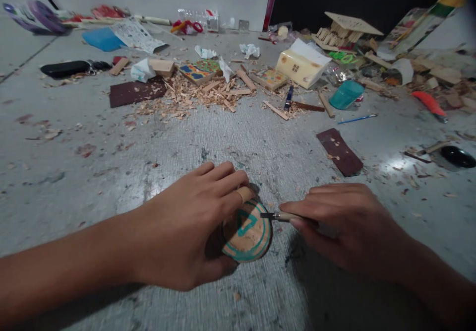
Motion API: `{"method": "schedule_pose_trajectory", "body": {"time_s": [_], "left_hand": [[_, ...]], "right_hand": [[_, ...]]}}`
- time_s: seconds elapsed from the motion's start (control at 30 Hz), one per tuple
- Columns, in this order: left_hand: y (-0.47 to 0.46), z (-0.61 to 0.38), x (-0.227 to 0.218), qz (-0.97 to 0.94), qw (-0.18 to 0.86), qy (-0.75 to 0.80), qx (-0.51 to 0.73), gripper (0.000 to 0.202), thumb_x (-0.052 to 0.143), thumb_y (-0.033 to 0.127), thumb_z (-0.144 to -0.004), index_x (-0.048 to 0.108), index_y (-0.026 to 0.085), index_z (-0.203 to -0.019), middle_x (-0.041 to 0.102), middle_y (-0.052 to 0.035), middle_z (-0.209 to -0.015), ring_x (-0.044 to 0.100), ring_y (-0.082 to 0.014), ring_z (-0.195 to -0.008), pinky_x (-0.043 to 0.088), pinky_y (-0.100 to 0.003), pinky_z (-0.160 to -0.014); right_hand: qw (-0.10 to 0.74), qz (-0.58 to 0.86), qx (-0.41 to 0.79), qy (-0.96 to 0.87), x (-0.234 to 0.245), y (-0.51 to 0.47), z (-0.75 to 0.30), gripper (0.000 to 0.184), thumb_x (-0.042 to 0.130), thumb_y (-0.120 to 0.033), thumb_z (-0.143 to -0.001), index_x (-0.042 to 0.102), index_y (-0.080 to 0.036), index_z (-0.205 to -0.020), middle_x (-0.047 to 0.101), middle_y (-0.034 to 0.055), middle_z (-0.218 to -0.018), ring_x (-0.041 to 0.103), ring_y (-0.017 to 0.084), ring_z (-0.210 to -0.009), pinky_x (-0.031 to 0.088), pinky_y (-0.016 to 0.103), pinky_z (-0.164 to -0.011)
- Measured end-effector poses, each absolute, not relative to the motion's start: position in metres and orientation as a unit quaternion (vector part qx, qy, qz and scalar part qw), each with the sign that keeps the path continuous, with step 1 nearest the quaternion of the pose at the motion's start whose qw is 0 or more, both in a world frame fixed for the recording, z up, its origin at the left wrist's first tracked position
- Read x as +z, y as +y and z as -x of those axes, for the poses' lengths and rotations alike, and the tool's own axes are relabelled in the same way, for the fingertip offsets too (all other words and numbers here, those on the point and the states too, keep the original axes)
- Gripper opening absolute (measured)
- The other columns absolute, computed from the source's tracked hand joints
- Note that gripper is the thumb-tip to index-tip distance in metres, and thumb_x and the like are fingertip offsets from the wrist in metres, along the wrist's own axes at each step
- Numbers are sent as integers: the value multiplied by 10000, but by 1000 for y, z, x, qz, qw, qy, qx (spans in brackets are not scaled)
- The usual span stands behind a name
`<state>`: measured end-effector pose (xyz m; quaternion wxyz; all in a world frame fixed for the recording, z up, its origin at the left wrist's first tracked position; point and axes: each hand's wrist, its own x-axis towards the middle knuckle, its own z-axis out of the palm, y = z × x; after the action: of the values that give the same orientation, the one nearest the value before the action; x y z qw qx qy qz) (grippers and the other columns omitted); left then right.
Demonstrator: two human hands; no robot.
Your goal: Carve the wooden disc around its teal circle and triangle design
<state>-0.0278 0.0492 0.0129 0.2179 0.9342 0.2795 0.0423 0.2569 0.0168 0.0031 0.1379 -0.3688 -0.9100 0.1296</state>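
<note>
A round wooden disc (256, 241) lies on the grey surface in front of me. Teal rings run round its edge, and a teal angular mark sits in its middle. My left hand (208, 222) grips the disc from the left, thumb at the near edge and fingers over the far edge; a tan band wraps one finger. My right hand (342, 222) pinches a slim handled tool (286, 216) with a pale handle, a metal collar and a dark, flat tip. That tip is over the disc's right edge; whether it touches cannot be made out.
Beyond my hands, wood shavings (208, 90) are heaped beside painted wooden blocks. A brown sandpaper-like sheet (339, 151) lies ahead of my right hand, with a thin blue brush (357, 119) and a teal cup (346, 95) farther off. At left is a black case (65, 69).
</note>
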Motion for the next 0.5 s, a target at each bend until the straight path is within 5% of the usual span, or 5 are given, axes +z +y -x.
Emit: {"method": "schedule_pose_trajectory", "body": {"time_s": [0.23, 0.5], "left_hand": [[44, 26, 9, -935, 197, 291, 45, 477, 767, 453, -775, 628, 189, -1147, 647, -77, -1169, 547, -293, -1036, 385, -470, -885], [43, 20, 6, -941, 194, 270, 70, 412, 774, 473, -809, 649, 178, -1068, 639, -42, -1048, 582, -251, -964, 386, -438, -849]], "right_hand": [[111, 362, -19, -925, 7, 6, -252, 306, 442, -258, -1101, 745, -250, -1141, 568, -58, -612, 495, 153, -523, 261, 360, -561], [80, 303, -91, -945, 8, -2, -249, 374, 367, -74, -1027, 671, -114, -1242, 660, 0, -746, 592, 173, -597, 363, 373, -572]]}}
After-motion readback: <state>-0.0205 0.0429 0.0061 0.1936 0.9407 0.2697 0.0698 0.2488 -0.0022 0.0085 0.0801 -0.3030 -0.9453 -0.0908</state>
